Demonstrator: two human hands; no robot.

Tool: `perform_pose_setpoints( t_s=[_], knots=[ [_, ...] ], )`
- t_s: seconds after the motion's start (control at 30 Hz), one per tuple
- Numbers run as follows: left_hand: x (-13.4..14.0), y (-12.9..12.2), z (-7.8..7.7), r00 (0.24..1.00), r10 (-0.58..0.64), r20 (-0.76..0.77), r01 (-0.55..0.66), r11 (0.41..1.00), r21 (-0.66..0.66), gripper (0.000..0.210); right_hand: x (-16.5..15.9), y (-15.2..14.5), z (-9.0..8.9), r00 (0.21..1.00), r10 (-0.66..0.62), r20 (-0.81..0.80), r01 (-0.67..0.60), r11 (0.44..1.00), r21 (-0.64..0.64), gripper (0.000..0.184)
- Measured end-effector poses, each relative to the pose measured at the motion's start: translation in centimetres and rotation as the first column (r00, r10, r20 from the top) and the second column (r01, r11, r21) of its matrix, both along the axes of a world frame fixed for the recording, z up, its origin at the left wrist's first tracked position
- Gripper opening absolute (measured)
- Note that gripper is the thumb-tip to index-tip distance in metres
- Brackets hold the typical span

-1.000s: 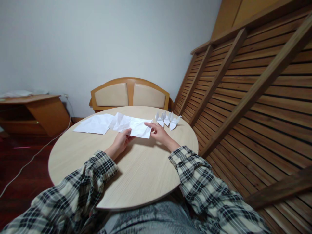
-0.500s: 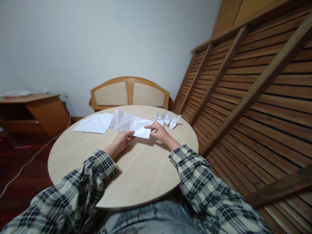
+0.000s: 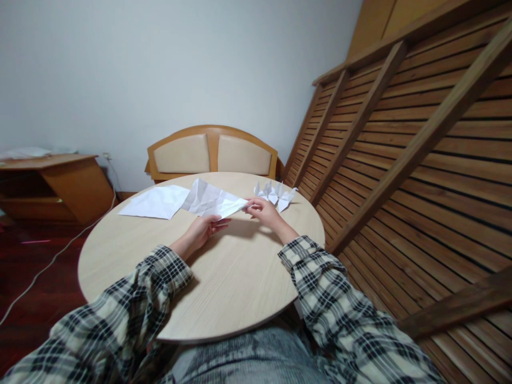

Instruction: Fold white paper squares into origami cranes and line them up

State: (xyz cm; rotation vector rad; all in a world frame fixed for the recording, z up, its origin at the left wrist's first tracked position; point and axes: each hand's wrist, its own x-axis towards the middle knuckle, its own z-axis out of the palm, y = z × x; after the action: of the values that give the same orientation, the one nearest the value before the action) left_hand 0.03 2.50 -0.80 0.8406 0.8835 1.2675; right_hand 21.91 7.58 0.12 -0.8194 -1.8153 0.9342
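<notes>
In my feed, a thin white sheet of creased paper (image 3: 212, 198) slants over the middle of the round table (image 3: 228, 288), criss-crossed with fold lines, its upper part greyed by shade. I have the left hand (image 3: 202, 230) clamped on its near edge, thumb on top and fingers beneath. My right hand (image 3: 263, 211) pinches the narrow right-hand end between thumb and fingers; the view is too small for me to tell exactly how that corner is folded. Left of it, a flatter, wrinkled white paper (image 3: 154, 202) lies on the smooth, pale wood-grain tabletop. Just beyond my right hand stand sharp-pointed folded paper cranes (image 3: 285, 199), close together. Plaid cloth sleeves (image 3: 160, 280) cover both forearms. Past the table rises an arched wooden headboard (image 3: 213, 153) with two padded cream panels; rough brown slatted boards (image 3: 452, 184) lean along the right.
</notes>
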Motion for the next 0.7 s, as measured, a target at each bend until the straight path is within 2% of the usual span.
perform_pose_setpoints(
  t_s=[0.13, 0.33, 0.47, 0.57, 0.7],
  knots=[
    [-0.09, -0.04, -0.07, 1.0, -0.02, -0.012, 0.02, 1.0, 0.004, 0.021, -0.12, 0.17, 0.1, 0.999, -0.03, -0.02, 0.03, 0.999, -0.036, 0.022],
    [0.01, -0.26, 0.18, 0.998, -0.07, 0.003, 0.07, 0.997, 0.021, 0.026, -0.36, 0.08, 0.15, 0.989, -0.131, -0.063, 0.132, 0.991, 0.006, 0.038],
    [0.02, -0.34, 0.15, 0.995, -0.095, 0.003, 0.095, 0.994, 0.049, 0.029, -0.45, 0.04, -0.06, 0.98, -0.174, -0.093, 0.18, 0.982, 0.06, 0.036],
    [0.0, -0.34, -0.03, 0.994, -0.105, -0.022, 0.107, 0.987, 0.119, 0.031, -0.48, -0.04, -0.07, 0.981, -0.176, -0.083, 0.182, 0.982, 0.06, 0.031],
    [0.07, -0.47, -0.01, 0.997, -0.068, -0.044, 0.075, 0.981, 0.178, 0.026, -0.53, -0.2, -0.02, 0.981, -0.189, -0.041, 0.191, 0.98, 0.064, 0.029]
  ],
)
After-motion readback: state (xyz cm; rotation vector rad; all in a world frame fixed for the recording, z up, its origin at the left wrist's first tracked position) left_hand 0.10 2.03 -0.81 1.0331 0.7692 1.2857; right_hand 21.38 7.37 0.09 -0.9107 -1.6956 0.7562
